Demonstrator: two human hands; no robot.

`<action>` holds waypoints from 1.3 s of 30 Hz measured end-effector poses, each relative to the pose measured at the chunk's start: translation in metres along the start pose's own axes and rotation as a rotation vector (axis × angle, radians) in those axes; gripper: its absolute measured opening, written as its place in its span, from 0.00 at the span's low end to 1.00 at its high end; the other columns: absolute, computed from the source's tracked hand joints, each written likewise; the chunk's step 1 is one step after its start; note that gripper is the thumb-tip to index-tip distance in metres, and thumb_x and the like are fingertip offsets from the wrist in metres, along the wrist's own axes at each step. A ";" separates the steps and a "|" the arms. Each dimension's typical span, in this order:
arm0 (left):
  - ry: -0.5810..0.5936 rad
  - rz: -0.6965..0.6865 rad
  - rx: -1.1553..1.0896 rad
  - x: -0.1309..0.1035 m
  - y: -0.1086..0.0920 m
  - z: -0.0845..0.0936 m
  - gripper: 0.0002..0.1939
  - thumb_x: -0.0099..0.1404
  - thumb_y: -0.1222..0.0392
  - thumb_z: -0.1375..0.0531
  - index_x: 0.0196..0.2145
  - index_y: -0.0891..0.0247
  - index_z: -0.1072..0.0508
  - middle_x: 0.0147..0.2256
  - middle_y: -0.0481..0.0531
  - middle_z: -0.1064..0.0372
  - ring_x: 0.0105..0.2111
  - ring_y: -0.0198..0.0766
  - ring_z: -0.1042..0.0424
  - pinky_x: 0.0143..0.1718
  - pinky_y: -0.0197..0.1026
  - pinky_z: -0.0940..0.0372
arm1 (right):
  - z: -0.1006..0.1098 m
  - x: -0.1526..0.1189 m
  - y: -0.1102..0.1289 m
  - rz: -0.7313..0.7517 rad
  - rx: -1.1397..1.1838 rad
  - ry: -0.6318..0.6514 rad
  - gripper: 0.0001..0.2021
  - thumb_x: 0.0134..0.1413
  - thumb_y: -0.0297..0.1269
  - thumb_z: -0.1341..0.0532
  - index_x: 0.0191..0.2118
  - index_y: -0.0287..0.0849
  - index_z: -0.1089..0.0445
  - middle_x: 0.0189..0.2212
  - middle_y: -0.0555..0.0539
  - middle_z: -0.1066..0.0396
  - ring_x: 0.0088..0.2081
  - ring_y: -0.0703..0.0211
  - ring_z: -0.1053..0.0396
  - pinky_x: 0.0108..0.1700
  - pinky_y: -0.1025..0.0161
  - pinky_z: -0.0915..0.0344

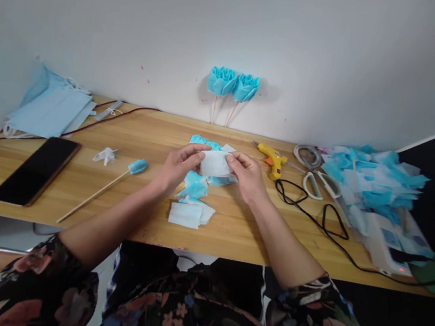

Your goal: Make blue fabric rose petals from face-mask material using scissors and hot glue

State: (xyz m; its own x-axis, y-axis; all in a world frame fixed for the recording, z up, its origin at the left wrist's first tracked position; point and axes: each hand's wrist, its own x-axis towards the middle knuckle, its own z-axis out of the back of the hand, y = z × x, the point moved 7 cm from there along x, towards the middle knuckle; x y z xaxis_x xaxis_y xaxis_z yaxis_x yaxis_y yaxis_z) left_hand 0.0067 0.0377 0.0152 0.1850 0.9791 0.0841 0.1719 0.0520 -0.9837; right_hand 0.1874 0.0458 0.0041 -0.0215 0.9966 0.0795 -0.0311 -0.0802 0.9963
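Note:
Between my hands is a small white fabric piece (pixel 214 163), held up over the middle of the table. My left hand (pixel 183 164) pinches its left edge between thumb and fingers. At the opposite edge, my right hand (pixel 246 174) grips it the same way. Underneath and behind lie blue pleated pieces (pixel 204 142), partly covered by the held piece. Nearer me are a crumpled blue piece (pixel 193 185) and several pale flat pieces (pixel 186 214). To the left of my left hand rests a wooden stick (pixel 93 197) with a small blue bud (pixel 138 166) on its end.
Two blue flowers (pixel 221 81) on sticks lean against the wall. A yellow glue gun (pixel 272 160), scissors (pixel 321 186), a black cord (pixel 325 229), a power strip (pixel 384 246) and a blue-white scrap pile (pixel 377 177) lie right. Left are a phone (pixel 36 170) and face masks (pixel 53 107).

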 end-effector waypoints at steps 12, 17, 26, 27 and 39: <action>0.009 -0.098 0.237 -0.002 -0.006 -0.003 0.09 0.61 0.54 0.34 0.31 0.63 0.22 0.29 0.50 0.25 0.29 0.34 0.31 0.29 0.36 0.39 | -0.008 -0.012 0.015 0.160 -0.179 0.065 0.19 0.56 0.49 0.34 0.51 0.49 0.24 0.27 0.53 0.29 0.29 0.62 0.35 0.33 0.63 0.36; -0.118 -0.125 0.131 0.002 -0.007 0.010 0.11 0.59 0.52 0.33 0.28 0.63 0.23 0.23 0.47 0.31 0.23 0.30 0.39 0.23 0.34 0.44 | -0.001 -0.006 0.006 0.051 0.049 0.013 0.23 0.56 0.60 0.37 0.48 0.50 0.24 0.34 0.49 0.25 0.34 0.58 0.28 0.38 0.59 0.29; -0.143 -0.100 0.049 0.000 -0.006 0.009 0.13 0.58 0.50 0.32 0.32 0.64 0.23 0.26 0.47 0.29 0.24 0.30 0.35 0.25 0.33 0.38 | -0.006 -0.005 0.007 0.089 -0.028 0.039 0.20 0.49 0.57 0.32 0.33 0.43 0.25 0.26 0.51 0.28 0.29 0.63 0.33 0.33 0.64 0.33; -0.130 -0.095 0.055 -0.001 -0.006 0.008 0.14 0.58 0.50 0.32 0.32 0.64 0.23 0.27 0.48 0.28 0.24 0.30 0.35 0.25 0.33 0.38 | -0.005 -0.005 0.009 0.113 -0.066 0.025 0.18 0.50 0.55 0.32 0.31 0.43 0.26 0.24 0.52 0.30 0.27 0.64 0.35 0.32 0.65 0.35; -0.068 -0.093 0.082 0.000 -0.006 0.004 0.15 0.59 0.49 0.33 0.29 0.65 0.25 0.25 0.47 0.30 0.24 0.29 0.37 0.26 0.33 0.42 | -0.010 -0.014 0.015 0.206 -0.188 0.066 0.11 0.56 0.45 0.35 0.31 0.43 0.26 0.25 0.53 0.31 0.26 0.65 0.37 0.30 0.65 0.40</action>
State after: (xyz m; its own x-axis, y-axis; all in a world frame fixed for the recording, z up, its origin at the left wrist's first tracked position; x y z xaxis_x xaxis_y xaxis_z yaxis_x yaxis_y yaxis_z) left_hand 0.0023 0.0386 0.0204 0.1052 0.9803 0.1671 0.1050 0.1562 -0.9821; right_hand 0.1768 0.0303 0.0175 -0.1111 0.9561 0.2710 -0.2036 -0.2888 0.9355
